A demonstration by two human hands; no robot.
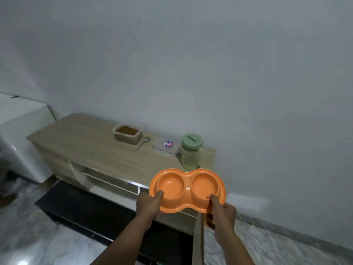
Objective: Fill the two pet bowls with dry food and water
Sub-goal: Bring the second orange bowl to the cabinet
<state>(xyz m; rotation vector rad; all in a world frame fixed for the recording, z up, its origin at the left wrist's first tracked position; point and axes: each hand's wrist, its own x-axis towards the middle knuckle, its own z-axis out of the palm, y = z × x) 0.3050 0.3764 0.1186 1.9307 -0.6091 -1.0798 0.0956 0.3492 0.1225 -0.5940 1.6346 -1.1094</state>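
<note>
While both forearms reach up from the bottom edge of the frame, the left hand [150, 205] and the right hand [222, 214] grip an orange double bowl [188, 185] in the lower middle of the picture. The left hand takes the left end, with its thumb hooked over the rim into the left hollow and its fingers underneath. The right hand takes the right end, with its thumb laid on the rim of the right hollow and its fingers curled under the edge. Both hollows face up and show bare orange plastic. The double bowl is held level in front of the near right corner of a light wooden cabinet [86, 142]; whether it touches the top cannot be told. Below and left of the hands, the cabinet front is dark, and a pale marbled floor [38, 236] fills the lower left corner. Just beyond the double bowl, at the right end of the cabinet top, stands a clear jug [191, 155] with a green cap and pale liquid inside. Left of the jug lies a flat clear lid [166, 147] with a small blue and red label. Further left a metal spoon [142, 144] rests beside an uncovered clear tub [127, 133] of brown dry food, close to the grey wall [191, 54]. A white appliance [19, 131] stands at the left edge of the frame.
</note>
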